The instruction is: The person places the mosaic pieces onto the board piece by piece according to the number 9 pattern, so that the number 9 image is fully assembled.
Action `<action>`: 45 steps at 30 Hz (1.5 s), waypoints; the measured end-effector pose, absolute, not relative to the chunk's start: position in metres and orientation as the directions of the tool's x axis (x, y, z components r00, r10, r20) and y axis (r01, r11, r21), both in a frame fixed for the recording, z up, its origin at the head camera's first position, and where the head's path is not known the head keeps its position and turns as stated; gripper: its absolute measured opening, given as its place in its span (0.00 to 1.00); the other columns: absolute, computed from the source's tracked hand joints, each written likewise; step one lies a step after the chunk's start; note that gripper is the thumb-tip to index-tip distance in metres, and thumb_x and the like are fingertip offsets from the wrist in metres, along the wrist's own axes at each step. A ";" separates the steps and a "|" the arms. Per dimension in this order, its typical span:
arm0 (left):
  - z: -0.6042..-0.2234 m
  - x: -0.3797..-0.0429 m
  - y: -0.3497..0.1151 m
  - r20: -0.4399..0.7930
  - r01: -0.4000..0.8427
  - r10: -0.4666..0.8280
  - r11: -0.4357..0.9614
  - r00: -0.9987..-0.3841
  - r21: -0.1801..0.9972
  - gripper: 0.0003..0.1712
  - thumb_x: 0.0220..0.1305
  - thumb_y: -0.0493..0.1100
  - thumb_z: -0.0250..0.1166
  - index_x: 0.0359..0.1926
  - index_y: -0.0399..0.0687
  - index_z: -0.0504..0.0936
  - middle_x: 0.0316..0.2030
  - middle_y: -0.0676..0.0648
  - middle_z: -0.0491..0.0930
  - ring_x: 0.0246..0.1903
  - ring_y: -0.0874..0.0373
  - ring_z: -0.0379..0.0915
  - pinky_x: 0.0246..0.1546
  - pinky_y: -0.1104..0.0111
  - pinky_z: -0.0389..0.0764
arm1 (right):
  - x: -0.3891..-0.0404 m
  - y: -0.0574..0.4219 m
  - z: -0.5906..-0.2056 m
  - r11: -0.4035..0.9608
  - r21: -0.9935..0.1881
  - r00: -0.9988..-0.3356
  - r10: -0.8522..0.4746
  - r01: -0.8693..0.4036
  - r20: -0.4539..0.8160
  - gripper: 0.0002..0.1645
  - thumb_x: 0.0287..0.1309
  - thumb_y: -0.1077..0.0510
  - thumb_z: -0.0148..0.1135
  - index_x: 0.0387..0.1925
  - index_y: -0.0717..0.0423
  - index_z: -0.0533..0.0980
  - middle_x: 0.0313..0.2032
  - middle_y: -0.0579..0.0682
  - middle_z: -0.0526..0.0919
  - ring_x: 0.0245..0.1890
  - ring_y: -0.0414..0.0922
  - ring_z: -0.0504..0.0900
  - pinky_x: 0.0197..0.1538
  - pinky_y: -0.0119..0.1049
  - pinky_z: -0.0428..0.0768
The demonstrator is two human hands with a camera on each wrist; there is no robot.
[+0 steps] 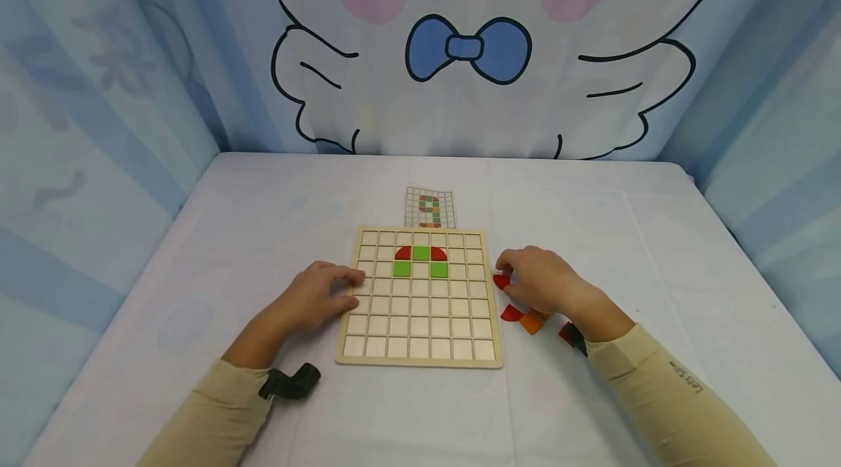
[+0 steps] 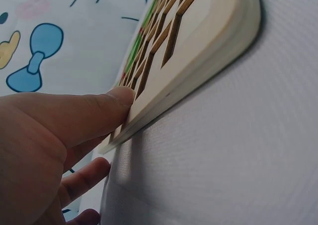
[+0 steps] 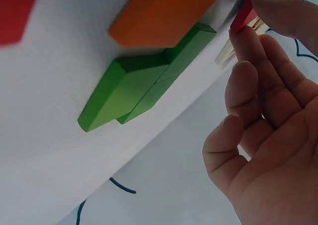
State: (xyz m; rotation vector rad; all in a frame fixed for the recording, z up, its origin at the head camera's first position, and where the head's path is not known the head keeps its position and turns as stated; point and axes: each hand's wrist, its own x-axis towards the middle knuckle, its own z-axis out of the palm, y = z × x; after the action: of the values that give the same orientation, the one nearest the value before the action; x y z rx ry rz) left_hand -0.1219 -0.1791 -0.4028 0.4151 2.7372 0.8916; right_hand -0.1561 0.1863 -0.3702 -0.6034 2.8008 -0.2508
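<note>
My right hand (image 1: 542,279) pinches a red quarter-circle block (image 3: 243,14) between thumb and index finger, just off the board's right edge. A wooden grid board (image 1: 420,363) lies flat in front of me. On its left rim rests my left hand (image 1: 315,298), with thumb and index finger touching the frame. Near the top of the grid, a green square (image 1: 421,253) sits between two red quarter-circles (image 1: 403,253), with two more green squares (image 1: 401,269) in the row below. In the right wrist view, loose green blocks (image 3: 121,88) lie near the right hand.
Behind the board lies a card (image 1: 412,208) printed with a red, green and orange pattern on a grid, partly covered by the board. Right of the board are an orange block (image 1: 531,322) and another red piece (image 1: 511,313). The right forearm partly hides other blocks.
</note>
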 end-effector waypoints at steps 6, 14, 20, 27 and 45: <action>-0.402 -0.122 -0.179 -0.142 0.185 0.333 0.777 -0.932 0.602 0.19 0.67 0.43 0.68 0.58 0.48 0.82 0.62 0.40 0.74 0.66 0.38 0.61 0.62 0.43 0.65 | -0.157 0.186 -0.365 0.887 -0.217 -0.877 -0.446 -0.407 -0.180 0.18 0.59 0.59 0.68 0.50 0.61 0.80 0.41 0.49 0.84 0.40 0.49 0.78 0.48 0.46 0.79; -0.402 -0.122 -0.178 -0.140 0.188 0.332 0.782 -0.933 0.595 0.19 0.68 0.43 0.68 0.58 0.48 0.82 0.61 0.40 0.74 0.66 0.38 0.61 0.62 0.43 0.65 | -0.156 0.177 -0.361 0.880 -0.240 -0.876 -0.453 -0.410 -0.165 0.20 0.60 0.56 0.69 0.51 0.62 0.80 0.40 0.48 0.85 0.39 0.47 0.77 0.47 0.43 0.79; -0.401 -0.122 -0.178 -0.149 0.177 0.322 0.787 -0.935 0.591 0.19 0.67 0.43 0.68 0.58 0.48 0.83 0.62 0.40 0.74 0.66 0.38 0.61 0.62 0.43 0.65 | -0.155 0.168 -0.360 0.857 -0.257 -0.863 -0.489 -0.447 -0.128 0.21 0.59 0.55 0.70 0.50 0.63 0.80 0.39 0.48 0.85 0.41 0.47 0.77 0.48 0.45 0.79; -0.402 -0.122 -0.178 -0.146 0.183 0.327 0.786 -0.934 0.591 0.18 0.67 0.43 0.68 0.57 0.49 0.83 0.61 0.41 0.74 0.66 0.39 0.61 0.62 0.44 0.65 | -0.154 0.152 -0.356 0.856 -0.282 -0.865 -0.483 -0.433 -0.140 0.21 0.60 0.54 0.70 0.51 0.61 0.80 0.40 0.47 0.84 0.41 0.47 0.77 0.48 0.43 0.78; -0.400 -0.122 -0.177 -0.148 0.180 0.325 0.787 -0.934 0.590 0.18 0.67 0.42 0.69 0.57 0.48 0.83 0.61 0.40 0.74 0.65 0.39 0.62 0.62 0.44 0.65 | -0.155 0.121 -0.356 0.819 -0.301 -0.835 -0.539 -0.489 -0.111 0.17 0.60 0.54 0.69 0.48 0.59 0.82 0.40 0.47 0.86 0.43 0.47 0.79 0.49 0.43 0.78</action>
State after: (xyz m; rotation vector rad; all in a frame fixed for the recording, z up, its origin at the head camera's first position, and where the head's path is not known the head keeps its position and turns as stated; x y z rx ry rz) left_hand -0.1220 -0.1774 -0.4004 0.3935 2.7364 0.8671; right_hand -0.1554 0.1211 -0.3557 -0.8029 2.8112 -0.3886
